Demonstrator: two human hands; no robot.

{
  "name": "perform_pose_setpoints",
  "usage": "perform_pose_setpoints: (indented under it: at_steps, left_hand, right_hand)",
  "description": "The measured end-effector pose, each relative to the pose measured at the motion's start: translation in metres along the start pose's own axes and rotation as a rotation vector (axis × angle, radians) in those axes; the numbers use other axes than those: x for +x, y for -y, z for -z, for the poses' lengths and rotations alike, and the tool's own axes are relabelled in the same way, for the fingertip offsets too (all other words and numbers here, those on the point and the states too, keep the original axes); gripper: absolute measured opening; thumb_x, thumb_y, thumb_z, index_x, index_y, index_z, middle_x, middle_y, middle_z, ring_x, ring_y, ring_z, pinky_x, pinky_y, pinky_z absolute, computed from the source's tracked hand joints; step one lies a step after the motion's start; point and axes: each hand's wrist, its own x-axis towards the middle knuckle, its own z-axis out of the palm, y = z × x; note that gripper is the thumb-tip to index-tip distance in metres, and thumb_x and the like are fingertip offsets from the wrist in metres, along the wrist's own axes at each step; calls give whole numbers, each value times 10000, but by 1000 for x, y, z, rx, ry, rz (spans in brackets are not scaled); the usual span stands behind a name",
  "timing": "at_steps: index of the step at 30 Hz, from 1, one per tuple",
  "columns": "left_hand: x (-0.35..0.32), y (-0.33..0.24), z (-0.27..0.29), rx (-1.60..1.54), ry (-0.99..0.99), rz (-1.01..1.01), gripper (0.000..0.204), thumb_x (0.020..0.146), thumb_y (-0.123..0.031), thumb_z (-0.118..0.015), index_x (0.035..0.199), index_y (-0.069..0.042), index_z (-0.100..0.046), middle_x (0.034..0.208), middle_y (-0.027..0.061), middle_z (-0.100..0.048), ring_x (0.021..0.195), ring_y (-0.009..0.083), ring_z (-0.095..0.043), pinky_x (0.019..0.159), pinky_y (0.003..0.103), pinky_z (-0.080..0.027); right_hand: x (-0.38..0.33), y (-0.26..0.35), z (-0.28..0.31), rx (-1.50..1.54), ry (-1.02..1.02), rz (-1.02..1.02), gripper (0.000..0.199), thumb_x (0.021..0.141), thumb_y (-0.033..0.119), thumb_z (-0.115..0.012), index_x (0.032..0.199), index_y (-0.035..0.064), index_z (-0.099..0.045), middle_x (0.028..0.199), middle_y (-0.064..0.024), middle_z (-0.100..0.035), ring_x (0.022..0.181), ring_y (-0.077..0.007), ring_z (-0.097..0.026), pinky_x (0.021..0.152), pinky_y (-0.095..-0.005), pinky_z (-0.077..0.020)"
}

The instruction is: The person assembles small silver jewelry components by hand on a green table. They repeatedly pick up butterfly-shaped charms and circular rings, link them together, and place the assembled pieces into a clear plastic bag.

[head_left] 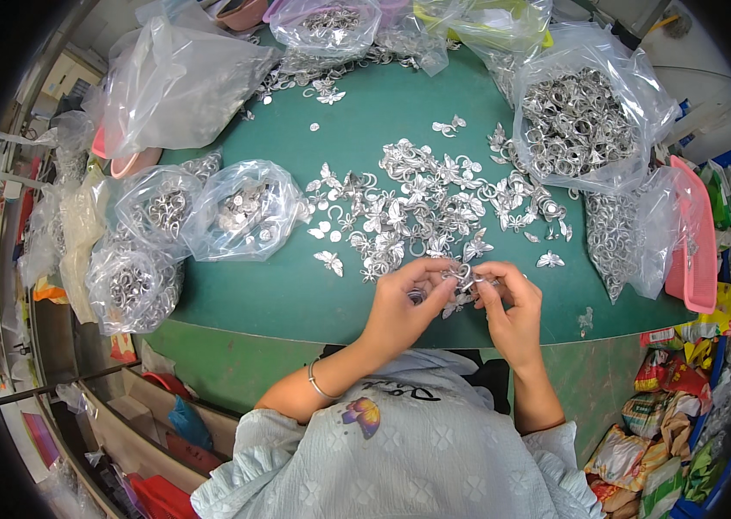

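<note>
Both hands meet over the near edge of the green table (270, 298). Between the pinched fingertips of my left hand (402, 304) is a small silver metal ring (463, 275), and more silver pieces sit curled in its palm. The thumb and forefinger of my right hand (512, 307) close on the other side of the same ring; its exact shape is partly hidden by the fingers. Just beyond the hands spreads a loose heap of silver rings and winged insect-shaped charms (417, 203). A single winged charm (549, 259) lies right of my right hand.
Clear bags of silver pieces stand at the left (240, 212) and far right (580, 121). A pink tray (696, 242) leans at the right edge. More bags and baskets line the back. Packaged goods (642, 432) fill the lower right, an open drawer (153, 415) the lower left.
</note>
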Motion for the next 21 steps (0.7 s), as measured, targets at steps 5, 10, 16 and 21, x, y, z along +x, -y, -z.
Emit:
perform_pose_setpoints:
  at_steps: [5,10,16,21]
  left_hand:
    - [6,8,9,-233,102,192,219,820,-95,-583,1005,22,-570,721,26,-610,529,33,-472,449,175,-364]
    - [4,0,3,-58,74,-44,217,772,-32,-629,982,9,-589,771,5,-588,539,18,-449,494,160,-368]
    - [3,14,1,8,-19,-178,261,735,4,-645,989,7,-583,932,61,-548,549,40,-476,514,186,-392]
    - [2,8,1,141,4,-227,291,719,37,-633,1000,1,-569,975,73,-536,564,46,-479,541,184,-391]
  right_hand:
    - [-1,-12,-1,267,97,-84,164,836,-6,-513,997,-37,-511,832,-69,-569,716,-110,-557,552,-211,-466]
    - [0,-18,2,461,186,-220,180,863,12,-480,1035,-37,-477,893,-78,-552,731,-119,-556,553,-229,-479]
    - [2,-15,-5,509,138,-187,231,864,27,-496,1079,-41,-448,906,-85,-551,758,-121,-556,612,-237,-480]
    - [-1,-11,-7,428,165,-120,245,860,19,-501,1089,-37,-436,951,-88,-541,811,-117,-548,660,-238,-473]
